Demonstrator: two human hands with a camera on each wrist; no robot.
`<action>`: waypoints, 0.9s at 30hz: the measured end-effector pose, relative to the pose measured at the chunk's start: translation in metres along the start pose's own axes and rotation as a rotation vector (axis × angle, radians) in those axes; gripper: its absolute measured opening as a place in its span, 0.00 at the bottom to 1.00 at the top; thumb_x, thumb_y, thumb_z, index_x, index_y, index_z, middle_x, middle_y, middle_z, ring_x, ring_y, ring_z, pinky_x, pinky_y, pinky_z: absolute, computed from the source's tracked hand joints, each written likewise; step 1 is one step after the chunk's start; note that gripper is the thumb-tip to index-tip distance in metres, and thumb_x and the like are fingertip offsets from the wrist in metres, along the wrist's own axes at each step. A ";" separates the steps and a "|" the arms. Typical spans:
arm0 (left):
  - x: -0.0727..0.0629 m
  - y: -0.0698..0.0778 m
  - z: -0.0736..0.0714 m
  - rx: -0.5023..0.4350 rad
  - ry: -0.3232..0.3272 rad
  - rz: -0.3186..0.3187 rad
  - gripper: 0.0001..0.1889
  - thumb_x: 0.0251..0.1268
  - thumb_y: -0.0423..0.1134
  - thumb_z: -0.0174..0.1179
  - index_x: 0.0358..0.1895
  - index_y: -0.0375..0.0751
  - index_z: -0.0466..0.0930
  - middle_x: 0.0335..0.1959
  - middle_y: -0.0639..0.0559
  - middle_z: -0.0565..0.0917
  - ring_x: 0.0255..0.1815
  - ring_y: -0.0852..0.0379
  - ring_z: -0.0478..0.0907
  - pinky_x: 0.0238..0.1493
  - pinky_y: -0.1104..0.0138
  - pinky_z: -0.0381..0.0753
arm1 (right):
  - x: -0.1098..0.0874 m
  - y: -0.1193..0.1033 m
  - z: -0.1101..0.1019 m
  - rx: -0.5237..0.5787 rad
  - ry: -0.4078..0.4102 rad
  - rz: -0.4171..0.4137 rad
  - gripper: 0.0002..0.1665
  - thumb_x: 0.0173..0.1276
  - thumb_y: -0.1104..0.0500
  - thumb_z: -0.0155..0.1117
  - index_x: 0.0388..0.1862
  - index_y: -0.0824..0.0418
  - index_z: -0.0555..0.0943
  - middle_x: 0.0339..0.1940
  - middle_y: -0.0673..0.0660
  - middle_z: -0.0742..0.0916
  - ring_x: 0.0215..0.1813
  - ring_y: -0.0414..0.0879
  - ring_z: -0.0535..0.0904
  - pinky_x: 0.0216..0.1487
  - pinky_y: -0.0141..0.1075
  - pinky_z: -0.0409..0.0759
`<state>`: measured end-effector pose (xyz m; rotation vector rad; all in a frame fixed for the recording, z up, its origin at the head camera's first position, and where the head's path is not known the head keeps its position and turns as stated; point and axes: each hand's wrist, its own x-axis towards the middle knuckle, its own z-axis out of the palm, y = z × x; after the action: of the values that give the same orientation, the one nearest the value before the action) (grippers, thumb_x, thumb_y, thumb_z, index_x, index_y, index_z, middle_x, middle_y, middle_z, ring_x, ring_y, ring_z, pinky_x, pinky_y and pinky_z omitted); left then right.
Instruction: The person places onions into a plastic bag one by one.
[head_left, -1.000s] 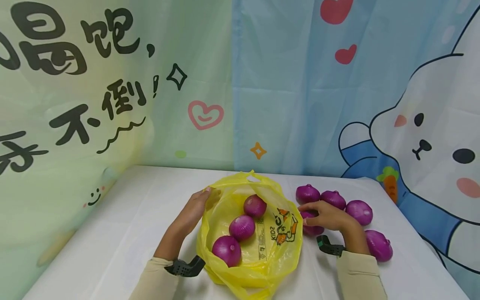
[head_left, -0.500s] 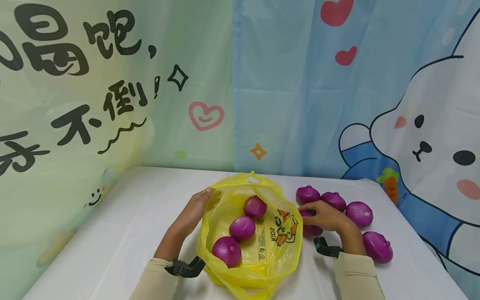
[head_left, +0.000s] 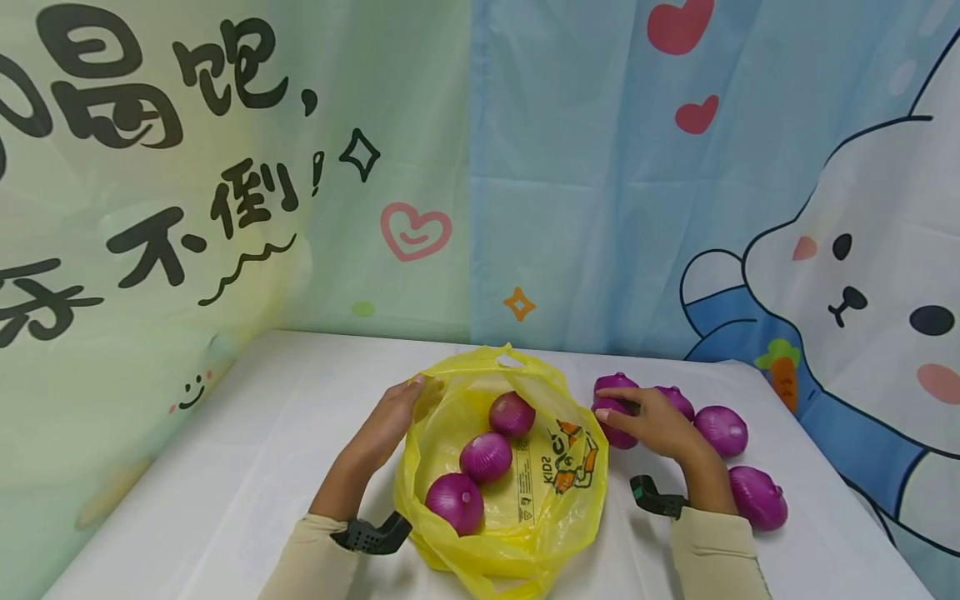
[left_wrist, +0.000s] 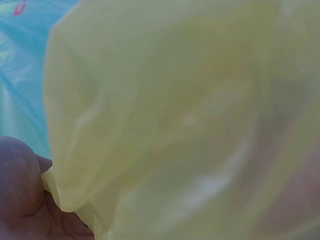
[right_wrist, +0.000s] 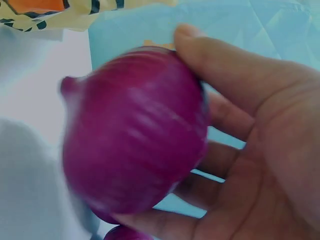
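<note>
A yellow plastic bag (head_left: 573, 525) stands with its mouth wide, and three red onions (head_left: 486, 457) lie inside it. At its left rim my left hand (head_left: 381, 427) holds the plastic between thumb and fingers; the bag film (left_wrist: 165, 115) fills most of the left wrist view. Just right of the bag, my right hand (head_left: 662, 423) grips another red onion (right_wrist: 135, 130) with thumb and curled fingers around it. That onion appears raised off the table, near the bag's right rim. Its lower side partly hides behind nothing but my fingers.
Several more red onions stand on the white table (head_left: 300, 417) to the right: a back onion (head_left: 617, 381), one behind my right hand (head_left: 678, 403), another onion (head_left: 722, 431) and a nearer one (head_left: 758, 498) beside my right forearm. A printed curtain (head_left: 555, 167) hangs behind.
My right hand has lifted the onion and moved it slightly up and away from me, beside the bag. My left hand and the bag stay in place.
</note>
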<state>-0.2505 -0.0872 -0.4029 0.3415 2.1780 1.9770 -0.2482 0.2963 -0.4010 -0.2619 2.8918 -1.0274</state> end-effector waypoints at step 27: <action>0.000 0.001 0.002 0.010 0.003 -0.007 0.25 0.81 0.48 0.34 0.62 0.32 0.71 0.50 0.44 0.76 0.54 0.46 0.72 0.62 0.51 0.67 | -0.014 -0.055 -0.007 0.379 0.237 -0.172 0.31 0.71 0.49 0.62 0.70 0.55 0.71 0.68 0.63 0.73 0.64 0.61 0.72 0.51 0.41 0.78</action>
<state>-0.2495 -0.0858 -0.4023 0.3328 2.1888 1.9644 -0.2274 0.2608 -0.3606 -0.3925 2.8257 -1.7126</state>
